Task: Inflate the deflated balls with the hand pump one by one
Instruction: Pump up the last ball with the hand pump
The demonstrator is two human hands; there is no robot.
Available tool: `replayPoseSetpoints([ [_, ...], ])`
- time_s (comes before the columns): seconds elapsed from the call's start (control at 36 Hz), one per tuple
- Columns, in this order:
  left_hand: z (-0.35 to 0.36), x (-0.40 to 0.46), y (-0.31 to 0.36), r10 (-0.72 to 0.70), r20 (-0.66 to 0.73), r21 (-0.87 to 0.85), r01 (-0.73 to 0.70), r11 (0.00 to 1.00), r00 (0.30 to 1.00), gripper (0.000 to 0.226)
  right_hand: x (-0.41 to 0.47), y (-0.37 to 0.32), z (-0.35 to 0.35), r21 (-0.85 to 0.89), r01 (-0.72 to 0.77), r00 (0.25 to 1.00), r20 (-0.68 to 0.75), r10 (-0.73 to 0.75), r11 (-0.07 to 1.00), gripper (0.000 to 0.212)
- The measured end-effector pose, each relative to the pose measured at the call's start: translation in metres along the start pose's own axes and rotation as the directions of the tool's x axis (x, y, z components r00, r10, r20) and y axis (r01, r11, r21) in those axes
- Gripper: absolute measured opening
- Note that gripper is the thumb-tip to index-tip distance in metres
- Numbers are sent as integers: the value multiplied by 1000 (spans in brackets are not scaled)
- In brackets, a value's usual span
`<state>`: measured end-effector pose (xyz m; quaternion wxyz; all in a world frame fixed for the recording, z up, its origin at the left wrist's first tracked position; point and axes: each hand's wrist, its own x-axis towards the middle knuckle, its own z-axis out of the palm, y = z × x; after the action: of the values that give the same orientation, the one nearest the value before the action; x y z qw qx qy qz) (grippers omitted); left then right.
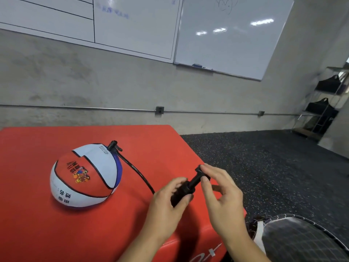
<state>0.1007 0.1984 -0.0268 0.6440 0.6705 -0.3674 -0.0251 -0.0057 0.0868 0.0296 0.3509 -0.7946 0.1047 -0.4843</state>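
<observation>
A partly flat red, white and blue ball lies on the red mat. A black hose runs from a connector at the ball's top to a small black hand pump. My left hand grips the pump's body. My right hand pinches the pump's handle between thumb and fingers, with the piston rod drawn partly out.
The mat's right edge drops to a dark speckled floor. A mesh net bag with a wire rim lies at the lower right. A concrete wall with whiteboards stands behind, and a metal shelf with dark bags is at the far right.
</observation>
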Motion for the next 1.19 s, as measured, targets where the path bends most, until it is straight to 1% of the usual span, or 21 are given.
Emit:
replayPoseSetpoints([
  [0.17, 4, -3, 2, -5, 19, 11, 5, 1000, 1000, 49, -17, 12, 4, 2, -36, 998, 43, 36, 999, 40],
  [0.28, 6, -5, 7, -2, 15, 37, 1, 999, 1000, 51, -15, 13, -5, -25, -35, 996, 81, 37, 999, 35],
  [0.33, 7, -6, 8, -3, 1, 59, 3, 998, 1000, 49, -12, 12, -11, -59, -17, 993, 113, 24, 998, 33],
  [0.42, 8, -7, 10, 2, -17, 80, -1, 997, 1000, 41, -8, 8, -17, -65, 11, 989, 151, -2, 998, 35],
  [0.47, 8, -7, 10, 7, -19, 79, -5, 997, 1000, 39, -2, 3, -21, -57, 34, 990, 141, -26, 998, 35],
  [0.56, 8, -8, 8, 29, -6, 83, -28, 996, 1000, 33, 14, -6, -33, -34, 62, 996, 62, -60, 998, 37],
  [0.64, 6, -7, 7, 37, -1, 66, -37, 997, 999, 37, 35, -13, -51, 8, 57, 998, -11, -57, 998, 35],
  [0.75, 6, -6, 7, 37, 2, 43, -37, 998, 999, 36, 52, -25, -70, -7, 36, 998, -51, -36, 999, 32],
  [0.86, 5, -6, 4, 33, -12, 15, -33, 999, 999, 36, 45, -29, -59, -34, 67, 994, -82, -70, 997, 29],
  [0.97, 0, -5, 3, 19, -13, 8, -19, 1000, 1000, 34, 33, -24, -41, -43, 71, 996, -59, -74, 997, 31],
  [1.11, -2, 0, 2, -3, -18, -19, 3, 1000, 1000, 51, 20, -18, -22, -34, 85, 996, -16, -86, 996, 38],
  [1.19, -1, 0, 1, 1, -28, -20, -2, 1000, 1000, 52, 15, -10, -15, -28, 82, 997, 9, -82, 996, 41],
])
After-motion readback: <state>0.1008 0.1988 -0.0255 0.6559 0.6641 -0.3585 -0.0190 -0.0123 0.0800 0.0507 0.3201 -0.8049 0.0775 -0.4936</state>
